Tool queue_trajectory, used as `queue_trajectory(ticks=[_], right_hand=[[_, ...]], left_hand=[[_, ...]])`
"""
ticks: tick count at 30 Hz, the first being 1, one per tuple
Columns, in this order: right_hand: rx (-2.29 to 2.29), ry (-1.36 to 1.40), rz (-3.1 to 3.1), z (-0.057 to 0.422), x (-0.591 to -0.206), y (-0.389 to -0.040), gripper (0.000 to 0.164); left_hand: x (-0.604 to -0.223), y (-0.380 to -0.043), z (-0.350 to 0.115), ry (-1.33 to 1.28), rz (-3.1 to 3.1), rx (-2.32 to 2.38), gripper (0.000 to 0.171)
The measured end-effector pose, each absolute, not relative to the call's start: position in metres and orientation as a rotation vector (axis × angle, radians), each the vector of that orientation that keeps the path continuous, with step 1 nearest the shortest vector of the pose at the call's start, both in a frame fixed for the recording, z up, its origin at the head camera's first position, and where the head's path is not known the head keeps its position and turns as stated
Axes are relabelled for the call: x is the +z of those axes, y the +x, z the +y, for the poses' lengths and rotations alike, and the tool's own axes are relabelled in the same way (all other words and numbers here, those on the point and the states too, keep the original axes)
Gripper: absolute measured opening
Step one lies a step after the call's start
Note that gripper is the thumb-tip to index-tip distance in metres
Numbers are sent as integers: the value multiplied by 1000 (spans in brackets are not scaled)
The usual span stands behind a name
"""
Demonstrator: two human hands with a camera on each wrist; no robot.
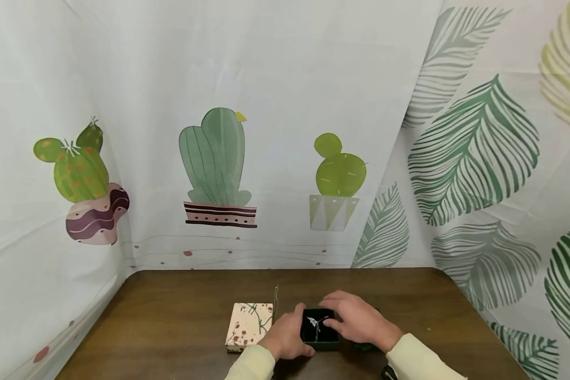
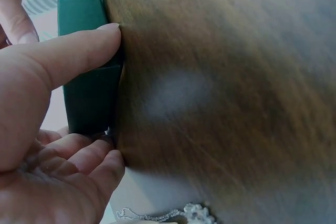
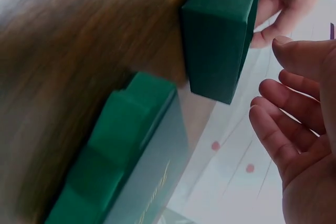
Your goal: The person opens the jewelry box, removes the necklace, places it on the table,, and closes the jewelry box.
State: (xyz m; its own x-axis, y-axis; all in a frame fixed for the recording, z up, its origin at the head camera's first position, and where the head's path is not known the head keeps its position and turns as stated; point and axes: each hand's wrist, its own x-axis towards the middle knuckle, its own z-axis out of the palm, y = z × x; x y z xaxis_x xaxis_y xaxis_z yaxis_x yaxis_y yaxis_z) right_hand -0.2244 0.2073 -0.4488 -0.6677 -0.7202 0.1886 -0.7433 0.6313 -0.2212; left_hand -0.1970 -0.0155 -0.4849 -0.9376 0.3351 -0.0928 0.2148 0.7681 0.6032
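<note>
A small dark green jewelry box (image 1: 320, 346) with a black lining stands on the table. In it lies a silver necklace (image 1: 314, 323) with a pendant. My left hand (image 1: 287, 335) grips the box from its left side, thumb (image 2: 86, 51) along the near wall and fingers around the far side. Above the box's right part is my right hand (image 1: 358, 321), its thumb over the lining beside the necklace. In the right wrist view this hand's fingers (image 3: 273, 135) are relaxed and spread from the thumb, with nothing between them.
A green box lid (image 3: 147, 166) with gold lettering lies right of the box, partly hidden under my right arm. Left of my left hand sits a cream floral box (image 1: 247, 324). A silver chain (image 2: 197, 213) lies near it. White printed cloth (image 1: 285, 158) hangs behind the wooden table (image 1: 171, 322).
</note>
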Motion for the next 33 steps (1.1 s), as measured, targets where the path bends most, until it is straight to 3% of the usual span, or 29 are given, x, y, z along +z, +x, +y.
queue_trajectory(ticks=[7,24,33], right_hand=[[380,1349,-2721,194,-459,-229,27],[180,1379,-2671,174,-467,-226,4],[106,1371,-2641,166,-468,-225,13]], left_hand=[[-486,-196,-15,455,2779,900,85],[-494,-205,-17,428,2719,935,97],[-490,-201,-17,443,2731,920,94]])
